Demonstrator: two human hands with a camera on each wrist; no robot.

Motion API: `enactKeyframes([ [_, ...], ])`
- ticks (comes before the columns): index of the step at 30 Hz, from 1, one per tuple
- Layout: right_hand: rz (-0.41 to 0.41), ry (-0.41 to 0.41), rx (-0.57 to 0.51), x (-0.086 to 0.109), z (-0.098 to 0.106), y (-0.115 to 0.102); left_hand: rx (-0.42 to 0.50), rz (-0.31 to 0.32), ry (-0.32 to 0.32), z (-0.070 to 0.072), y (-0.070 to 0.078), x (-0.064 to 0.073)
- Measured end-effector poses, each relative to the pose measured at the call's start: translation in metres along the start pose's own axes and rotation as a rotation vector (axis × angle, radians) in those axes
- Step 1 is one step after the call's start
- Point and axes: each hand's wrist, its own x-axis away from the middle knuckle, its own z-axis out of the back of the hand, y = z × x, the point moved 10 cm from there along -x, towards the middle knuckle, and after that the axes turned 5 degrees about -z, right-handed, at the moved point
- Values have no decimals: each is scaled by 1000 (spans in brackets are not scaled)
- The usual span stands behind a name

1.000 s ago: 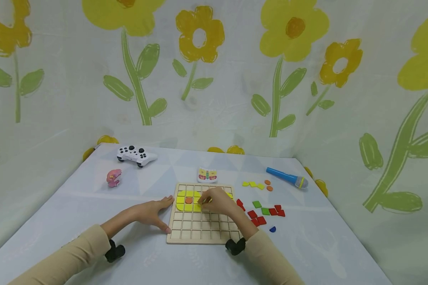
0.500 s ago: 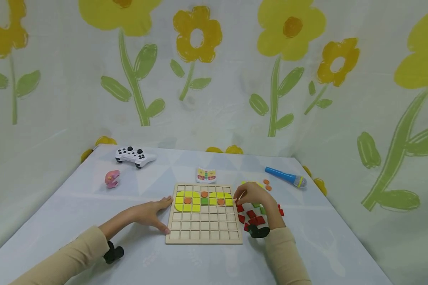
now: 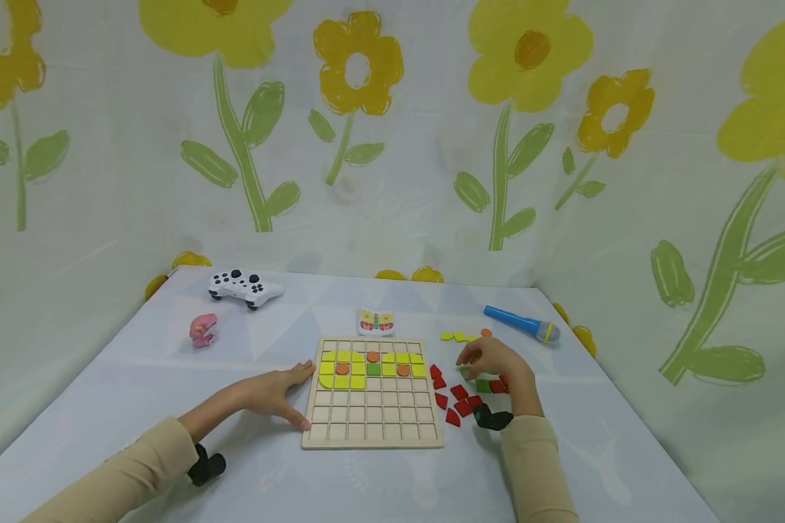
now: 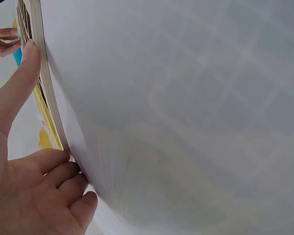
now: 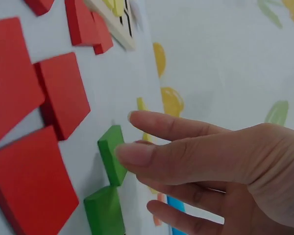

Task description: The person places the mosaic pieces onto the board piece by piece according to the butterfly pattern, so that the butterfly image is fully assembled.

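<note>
A square wooden grid board (image 3: 382,416) lies mid-table, its upper rows partly filled with yellow tiles (image 3: 342,380), orange discs (image 3: 373,357) and one green tile (image 3: 373,370). My left hand (image 3: 271,394) rests along the board's left edge; in the left wrist view its thumb (image 4: 27,73) and fingertips touch the wooden side. Right of the board, my right hand (image 3: 497,363) hovers over loose tiles. In the right wrist view its thumb overlaps a loose green tile (image 5: 111,152), with thumb and index finger apart and nothing between them.
Several red pieces (image 3: 459,392) lie between board and right hand. Yellow pieces (image 3: 459,337) and a blue microphone (image 3: 520,322) are behind it. A butterfly pattern card (image 3: 376,322) stands beyond the board. A white game controller (image 3: 244,288) and pink toy (image 3: 203,330) sit back left.
My right hand has gone from over the board, past its right edge, to the loose green tiles. Yellow tiles and a green tile it covered now show. The left hand stays at the board.
</note>
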Motion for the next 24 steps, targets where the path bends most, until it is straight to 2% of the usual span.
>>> enactKeyframes([
  [6, -23, -19, -10, 1, -3, 8, -3, 0, 0, -1, -1, 0],
  [12, -57, 3, -36, -1, -2, 15, -5, -3, -2, -1, -4, -2],
  [21, -43, 20, -61, -5, 0, 13, 0, -8, -1, -1, -4, -2],
  [24, -4, 28, -88, -5, 2, 5, 3, -8, -2, -1, -3, -2],
])
